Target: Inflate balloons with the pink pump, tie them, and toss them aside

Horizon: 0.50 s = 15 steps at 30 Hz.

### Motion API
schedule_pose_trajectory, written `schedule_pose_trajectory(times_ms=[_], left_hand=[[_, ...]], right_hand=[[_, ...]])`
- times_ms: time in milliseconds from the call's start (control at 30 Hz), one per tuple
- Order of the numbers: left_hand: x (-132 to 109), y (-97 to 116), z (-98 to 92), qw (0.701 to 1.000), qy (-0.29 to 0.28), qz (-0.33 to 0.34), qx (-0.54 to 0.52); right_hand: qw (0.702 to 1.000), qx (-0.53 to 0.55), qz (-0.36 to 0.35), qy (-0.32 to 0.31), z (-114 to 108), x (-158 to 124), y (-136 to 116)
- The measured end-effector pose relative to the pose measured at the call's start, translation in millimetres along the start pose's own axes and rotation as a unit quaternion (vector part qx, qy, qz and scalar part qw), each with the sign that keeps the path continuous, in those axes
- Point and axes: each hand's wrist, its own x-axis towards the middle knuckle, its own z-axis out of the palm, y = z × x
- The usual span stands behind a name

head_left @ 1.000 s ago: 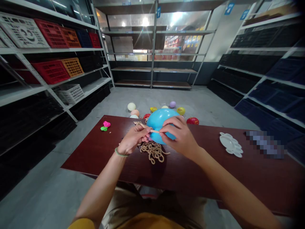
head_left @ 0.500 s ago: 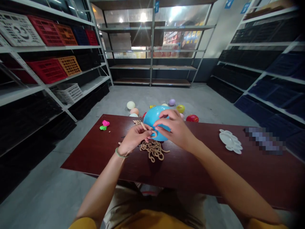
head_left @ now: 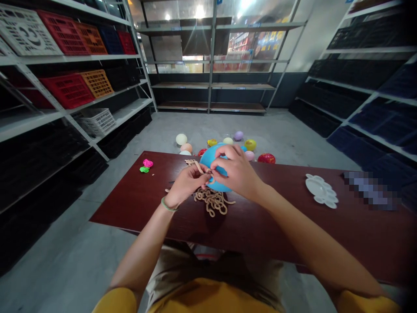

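A blue inflated balloon (head_left: 208, 157) is behind my hands at the table's far edge. My left hand (head_left: 189, 181) is closed on a tan strand (head_left: 198, 166) in front of the balloon. The thumb and fingertips of my right hand (head_left: 233, 170) are pinched together at the strand's end by the balloon; what they hold is too small to make out. Below my hands a tangled pile of tan strands (head_left: 215, 202) lies on the dark red table (head_left: 260, 230).
Pink (head_left: 148, 163) and green (head_left: 143, 169) deflated balloons lie at the table's left. A white palette (head_left: 321, 190) and a blurred item (head_left: 371, 191) are at the right. Several balloons (head_left: 181, 139) rest on the floor beyond. Shelves with crates (head_left: 70, 91) stand left.
My right fingertips have come together beside my left hand, where they were apart. The view has tilted slightly down, showing more of the floor balloons.
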Motion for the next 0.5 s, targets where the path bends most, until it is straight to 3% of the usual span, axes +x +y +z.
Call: schedule_pose_trajectory(times_ms=[200, 500], left_hand=[[2, 0, 5.3, 0.996, 0.083, 0.014, 0.008], [3, -20, 15.4, 0.965, 0.217, 0.109, 0.101]], right_hand=[[1.0, -0.005, 0.013, 0.017, 6, 0, -5], [0.997, -0.001, 0.026, 0.069, 12, -6, -12]])
